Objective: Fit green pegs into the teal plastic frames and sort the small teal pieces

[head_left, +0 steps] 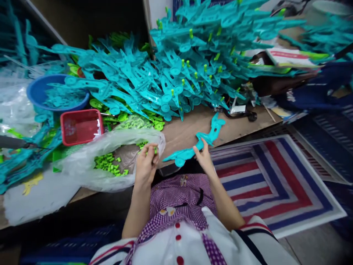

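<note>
Visibly, a teal part (187, 154) was gripped by the right hand (203, 156) and a small green piece (156, 150) was pinched by the left hand (146, 163)

The long, jagged teal part was held near its middle, between the thumb and fingers of the right hand. Its narrow end, with a round disc, was pointed toward the left hand, while its broader end was slanted up and away beyond the right fingertips, over the front of the counter (176, 130).

The left hand was closed at the fingertips, where a bit of green was shown; the shape of the piece was partly hidden by the fingers. Just beside that hand, to its left, a clear plastic bag (74, 165) was spread open, and loose green pieces (109, 163) were scattered inside it.

Farther left of the left hand, a red tray (82, 142) was placed beyond the bag, with a blue basin (33, 92) of teal bits behind it. Ahead of both hands, a large heap of teal parts (176, 70) was piled, and bright green pegs (191, 33) were seen upright on some of them. To the right of the right hand, below the counter's edge, a striped sheet (248, 182) was laid out. Between the forearms, a purple checked apron (179, 189) was worn.
</note>
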Demonstrator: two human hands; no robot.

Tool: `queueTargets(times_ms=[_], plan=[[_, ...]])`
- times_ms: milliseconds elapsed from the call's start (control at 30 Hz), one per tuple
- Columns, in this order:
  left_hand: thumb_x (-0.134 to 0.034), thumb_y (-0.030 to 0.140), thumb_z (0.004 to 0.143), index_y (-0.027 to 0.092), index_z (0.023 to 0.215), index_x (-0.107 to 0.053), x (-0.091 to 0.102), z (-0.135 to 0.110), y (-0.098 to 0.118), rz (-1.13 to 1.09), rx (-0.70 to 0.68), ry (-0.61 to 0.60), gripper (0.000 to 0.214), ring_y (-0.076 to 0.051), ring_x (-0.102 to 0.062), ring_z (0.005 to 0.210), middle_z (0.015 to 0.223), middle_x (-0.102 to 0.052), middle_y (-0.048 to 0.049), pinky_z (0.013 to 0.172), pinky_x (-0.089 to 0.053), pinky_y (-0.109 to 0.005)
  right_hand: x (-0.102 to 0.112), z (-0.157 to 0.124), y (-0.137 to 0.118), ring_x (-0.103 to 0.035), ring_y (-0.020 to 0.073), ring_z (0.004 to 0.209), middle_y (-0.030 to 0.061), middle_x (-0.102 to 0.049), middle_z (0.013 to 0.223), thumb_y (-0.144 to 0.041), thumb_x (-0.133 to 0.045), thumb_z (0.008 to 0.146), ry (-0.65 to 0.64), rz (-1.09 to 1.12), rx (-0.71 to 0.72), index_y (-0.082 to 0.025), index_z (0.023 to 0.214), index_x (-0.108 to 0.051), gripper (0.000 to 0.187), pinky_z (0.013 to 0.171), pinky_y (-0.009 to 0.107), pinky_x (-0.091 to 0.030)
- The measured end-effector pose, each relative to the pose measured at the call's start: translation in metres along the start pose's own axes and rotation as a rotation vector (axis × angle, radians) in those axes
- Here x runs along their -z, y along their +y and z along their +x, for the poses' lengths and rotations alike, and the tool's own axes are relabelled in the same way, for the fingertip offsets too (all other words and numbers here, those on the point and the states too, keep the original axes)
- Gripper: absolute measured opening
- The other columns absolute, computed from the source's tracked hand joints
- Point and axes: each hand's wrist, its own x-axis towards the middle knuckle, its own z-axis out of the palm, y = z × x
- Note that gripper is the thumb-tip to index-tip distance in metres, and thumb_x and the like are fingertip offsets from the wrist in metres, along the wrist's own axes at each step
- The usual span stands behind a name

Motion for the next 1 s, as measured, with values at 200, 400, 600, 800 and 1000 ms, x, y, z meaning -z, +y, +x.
queueTargets(times_ms=[200,400,600,800,1000], plan=[[-0.092,0.046,0.058,0.018,0.078,-0.057,-0.025,0.019,-0.026,-0.049,0.006,-0.021,0.049,-0.001,-0.033,0.041,0.054,-0.043,0.0102,0.038,-0.015,-0.016,0.044,0.017,-0.032,-0.063,0.0211,0.057,0.0025,-0.066,0.066,-0.052,-0.058,0.090,0.031,-0.158,-0.016,-0.021,0.123,-0.067,0.046,0.063,0.035,-0.052],[-0.089,0.055,0.057,0.018,0.073,-0.052,-0.020,0.008,-0.060,-0.063,0.119,0.045,0.055,-0.001,-0.030,0.036,0.047,-0.042,0.0117,0.036,-0.014,-0.015,-0.018,0.003,-0.108,-0.065,0.0177,0.077,0.0052,-0.071,0.094,-0.047,-0.065,0.089,-0.352,0.238,0.265,-0.025,0.116,-0.070,0.035,0.070,0.032,-0.055],[-0.086,0.057,0.062,0.018,0.070,-0.052,-0.007,0.022,-0.035,-0.084,0.027,0.097,0.053,-0.001,-0.026,0.034,0.045,-0.036,0.0119,0.034,-0.012,-0.016,-0.045,0.017,-0.137,-0.064,0.0175,0.080,0.0033,-0.068,0.091,-0.045,-0.063,0.092,-0.442,0.313,0.346,-0.028,0.114,-0.070,0.028,0.074,0.034,-0.057],[-0.072,0.049,0.085,0.016,0.074,-0.058,-0.024,0.051,-0.002,-0.042,-0.074,0.056,0.037,-0.001,-0.033,0.038,0.055,-0.044,0.0078,0.036,-0.022,-0.015,-0.061,0.060,-0.186,-0.064,0.0158,0.088,0.0024,-0.064,0.094,-0.054,-0.051,0.097,-0.205,0.388,0.440,-0.024,0.100,-0.065,0.033,0.083,0.033,-0.056],[-0.080,0.039,0.078,0.019,0.089,-0.076,0.007,0.049,-0.021,0.654,-0.366,-0.150,0.023,-0.013,-0.060,0.068,0.072,-0.067,-0.0009,0.067,-0.047,-0.024,-0.017,0.059,-0.136,-0.065,0.0143,0.076,0.0020,-0.063,0.088,-0.059,-0.045,0.097,-0.129,0.382,0.261,-0.028,0.110,-0.057,0.035,0.064,0.027,-0.055]])
